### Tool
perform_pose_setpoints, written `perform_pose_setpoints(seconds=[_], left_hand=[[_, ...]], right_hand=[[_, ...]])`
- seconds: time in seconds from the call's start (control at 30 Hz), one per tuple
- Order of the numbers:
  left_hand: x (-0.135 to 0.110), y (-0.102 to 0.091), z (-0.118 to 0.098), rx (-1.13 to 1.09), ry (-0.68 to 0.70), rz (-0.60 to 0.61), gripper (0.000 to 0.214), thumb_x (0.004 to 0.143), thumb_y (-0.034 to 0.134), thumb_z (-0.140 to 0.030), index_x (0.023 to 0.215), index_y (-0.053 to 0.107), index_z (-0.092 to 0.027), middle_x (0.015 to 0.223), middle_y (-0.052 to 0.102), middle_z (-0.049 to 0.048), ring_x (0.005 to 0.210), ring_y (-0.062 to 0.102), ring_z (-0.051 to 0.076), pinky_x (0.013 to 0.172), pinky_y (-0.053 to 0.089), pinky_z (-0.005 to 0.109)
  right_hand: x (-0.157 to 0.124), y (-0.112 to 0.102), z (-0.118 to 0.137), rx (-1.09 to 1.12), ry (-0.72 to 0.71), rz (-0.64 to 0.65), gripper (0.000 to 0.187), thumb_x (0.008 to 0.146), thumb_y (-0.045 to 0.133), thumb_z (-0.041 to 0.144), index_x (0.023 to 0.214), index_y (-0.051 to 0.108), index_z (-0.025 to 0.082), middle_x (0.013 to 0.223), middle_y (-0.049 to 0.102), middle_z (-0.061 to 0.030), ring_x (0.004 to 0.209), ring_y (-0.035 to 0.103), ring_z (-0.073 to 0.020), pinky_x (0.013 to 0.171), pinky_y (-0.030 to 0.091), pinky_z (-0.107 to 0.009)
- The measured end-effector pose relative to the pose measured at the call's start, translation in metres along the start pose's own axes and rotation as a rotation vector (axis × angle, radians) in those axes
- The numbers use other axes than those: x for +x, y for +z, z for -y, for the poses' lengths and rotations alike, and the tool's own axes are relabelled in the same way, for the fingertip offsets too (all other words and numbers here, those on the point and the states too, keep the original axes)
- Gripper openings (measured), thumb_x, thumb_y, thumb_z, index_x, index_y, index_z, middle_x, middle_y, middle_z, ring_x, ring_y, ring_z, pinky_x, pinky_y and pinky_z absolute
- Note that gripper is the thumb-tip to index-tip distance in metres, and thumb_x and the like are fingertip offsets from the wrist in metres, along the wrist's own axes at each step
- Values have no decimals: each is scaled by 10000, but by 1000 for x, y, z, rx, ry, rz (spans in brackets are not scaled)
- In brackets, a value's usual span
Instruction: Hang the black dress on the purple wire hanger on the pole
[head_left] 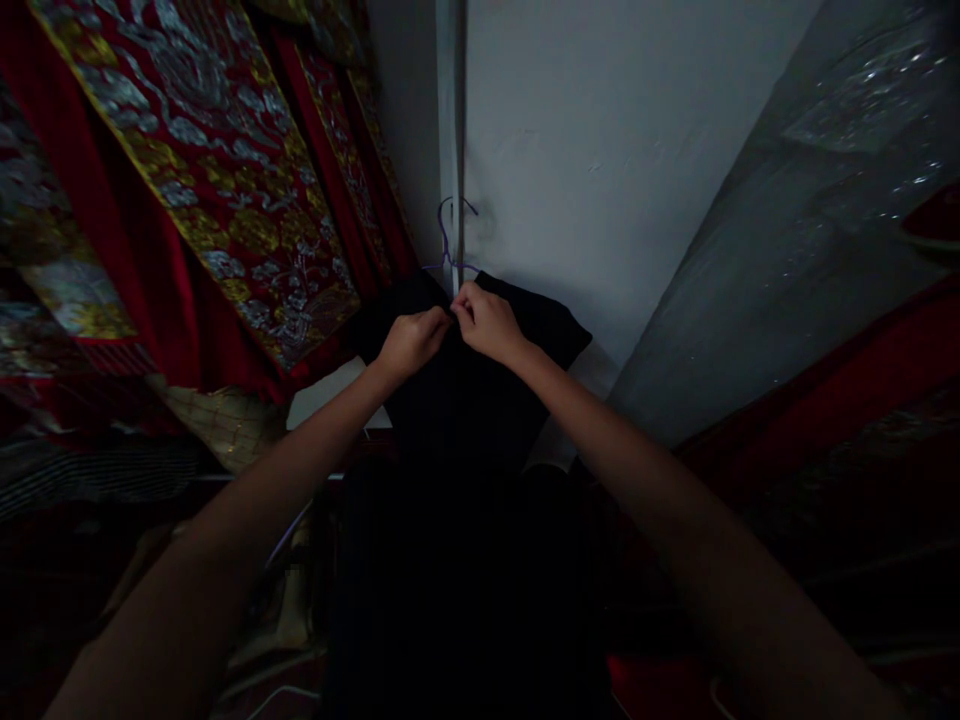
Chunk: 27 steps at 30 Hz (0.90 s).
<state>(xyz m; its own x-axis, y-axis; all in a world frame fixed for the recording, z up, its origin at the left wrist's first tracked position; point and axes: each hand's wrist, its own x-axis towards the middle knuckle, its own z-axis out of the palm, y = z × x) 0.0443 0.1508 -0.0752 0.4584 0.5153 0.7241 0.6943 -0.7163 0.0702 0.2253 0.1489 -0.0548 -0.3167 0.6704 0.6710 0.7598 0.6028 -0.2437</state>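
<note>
Left hand [416, 342]: I pinched the black garment [465, 405]
Right hand [486, 318]: pinched it too, equally near
Garment: length ran toward six o'clock

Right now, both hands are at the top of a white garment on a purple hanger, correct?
Not quite: the garment is black, not white, as the head view shows. The left hand and right hand are at its top, and the hanger is purple.

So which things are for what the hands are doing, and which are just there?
In use:
black garment, at the fingertips of the left hand and right hand
purple hanger, at the garment's top

Just there:
embroidered red cloth
clear plastic sheeting
</note>
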Motion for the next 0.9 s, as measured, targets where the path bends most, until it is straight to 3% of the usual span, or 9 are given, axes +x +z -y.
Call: perform_pose_setpoints(seconds=[0.13, 0.37, 0.53, 0.63, 0.8, 0.9], left_hand=[[-1, -1, 3, -37, -4, -56, 129, 964, 549, -248, 906, 643, -181, 829, 724, 46, 720, 669, 153, 660, 444, 241], [0, 4, 5, -76, -46, -92, 120, 955, 590, -275, 887, 607, -177, 797, 707, 40, 699, 661, 152, 635, 435, 239], [5, 9, 5, -113, -58, -60, 120, 964, 546, -252, 885, 597, -177, 781, 698, 42, 694, 659, 158, 643, 446, 247], [-5, 18, 9, -43, -59, 77, 134, 974, 517, -249, 893, 596, -176, 792, 700, 59, 692, 655, 169, 637, 435, 257], [-55, 47, 4, 69, -14, 503, 163, 1001, 463, -234, 951, 606, -172, 833, 718, 80, 731, 677, 189, 638, 431, 266], [-81, 55, -7, 53, -52, 580, 175, 1014, 451, -253, 982, 609, -187, 885, 731, 73, 783, 694, 191, 664, 448, 265]], right_hand=[[0, -6, 0, 1, 0, -18, 145, 946, 497, 217, 1015, 618, 175, 943, 720, -82, 866, 656, -227, 753, 443, -316], [7, -17, -3, -92, -20, 215, 169, 991, 488, 288, 980, 629, 197, 874, 723, -89, 793, 660, -225, 715, 439, -311], [12, -8, -1, -88, 24, 141, 220, 1017, 444, 268, 977, 636, 168, 936, 728, -119, 855, 672, -235, 750, 443, -310], [18, -6, -1, -75, 61, 79, 239, 1027, 422, 276, 993, 625, 157, 931, 718, -127, 872, 668, -242, 772, 442, -318], [32, -29, -19, 122, 77, -192, 263, 1028, 429, 334, 878, 588, 188, 777, 648, -66, 818, 625, -215, 788, 442, -326], [24, -49, -47, 311, 134, -321, 294, 994, 504, 394, 770, 545, 207, 630, 541, -2, 702, 580, -178, 729, 441, -310]])
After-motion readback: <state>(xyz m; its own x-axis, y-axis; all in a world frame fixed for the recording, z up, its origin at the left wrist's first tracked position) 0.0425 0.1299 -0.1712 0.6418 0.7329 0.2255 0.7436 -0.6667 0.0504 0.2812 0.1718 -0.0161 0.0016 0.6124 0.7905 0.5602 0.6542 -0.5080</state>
